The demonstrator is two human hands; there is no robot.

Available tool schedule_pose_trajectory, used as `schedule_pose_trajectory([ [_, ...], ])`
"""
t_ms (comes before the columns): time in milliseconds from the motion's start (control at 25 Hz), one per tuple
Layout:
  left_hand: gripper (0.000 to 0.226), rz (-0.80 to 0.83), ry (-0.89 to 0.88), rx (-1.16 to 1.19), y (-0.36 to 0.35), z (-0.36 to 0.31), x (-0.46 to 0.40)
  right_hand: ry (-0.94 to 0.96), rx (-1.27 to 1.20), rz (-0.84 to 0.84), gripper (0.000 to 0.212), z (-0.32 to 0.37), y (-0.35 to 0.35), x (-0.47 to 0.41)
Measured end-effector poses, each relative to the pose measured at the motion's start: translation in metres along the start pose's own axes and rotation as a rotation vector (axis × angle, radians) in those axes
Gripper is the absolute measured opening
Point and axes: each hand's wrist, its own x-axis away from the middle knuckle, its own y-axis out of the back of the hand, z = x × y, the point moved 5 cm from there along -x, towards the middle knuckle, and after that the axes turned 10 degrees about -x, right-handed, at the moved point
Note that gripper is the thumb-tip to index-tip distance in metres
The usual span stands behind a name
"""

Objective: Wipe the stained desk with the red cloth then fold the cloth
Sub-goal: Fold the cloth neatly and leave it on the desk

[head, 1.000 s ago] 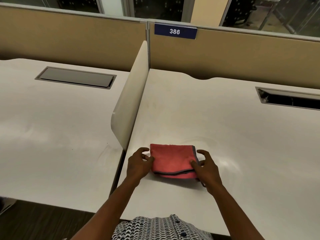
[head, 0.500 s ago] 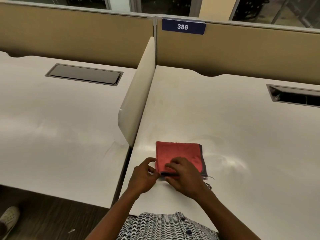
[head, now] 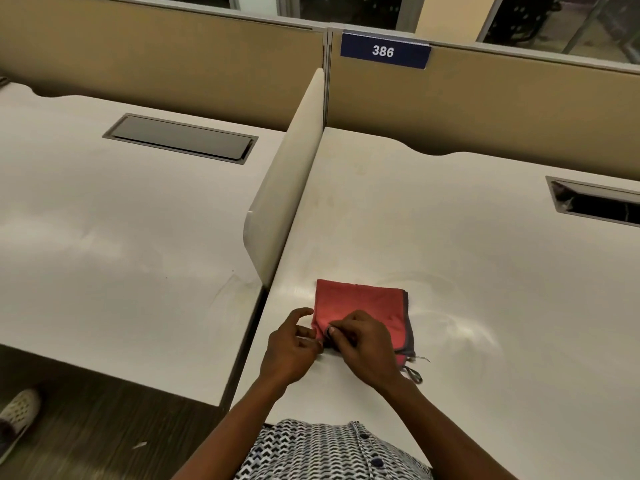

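Note:
The red cloth (head: 360,304) with a dark grey hem lies folded into a small square near the front of the white desk (head: 450,258). Its grey edges stack along the right side, and a loose thread trails from the near right corner. My right hand (head: 367,348) lies over the cloth's near left part and pinches its near left corner with curled fingers. My left hand (head: 292,348) is at the same corner from the left, thumb and fingers curled against the cloth's left edge. Faint smear marks show on the desk to the right of the cloth.
A low white divider panel (head: 287,174) stands just left of the cloth, separating a second desk (head: 104,237). An open cable slot (head: 599,202) sits at the far right, a closed one (head: 180,137) at the left. A tan partition with a 386 label (head: 384,50) runs behind.
A second ago my hands held the cloth's two sides. My right hand has since crossed over to the near left corner, next to my left hand, and the cloth lies flatter.

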Motion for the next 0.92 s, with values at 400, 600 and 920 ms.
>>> schedule_pose_trajectory([
  [400,0.052,-0.074,-0.219,-0.434,-0.006,-0.007,0.001,0.033,0.117,0.118,0.023,0.003,-0.017,0.005],
  [600,0.030,-0.122,-0.315,-0.507,-0.008,-0.006,0.004,0.006,0.107,0.024,0.028,-0.002,0.010,0.013],
  [920,0.038,-0.097,-0.300,-0.500,-0.004,-0.001,-0.006,-0.324,0.232,-0.085,0.062,-0.061,0.091,0.058],
])
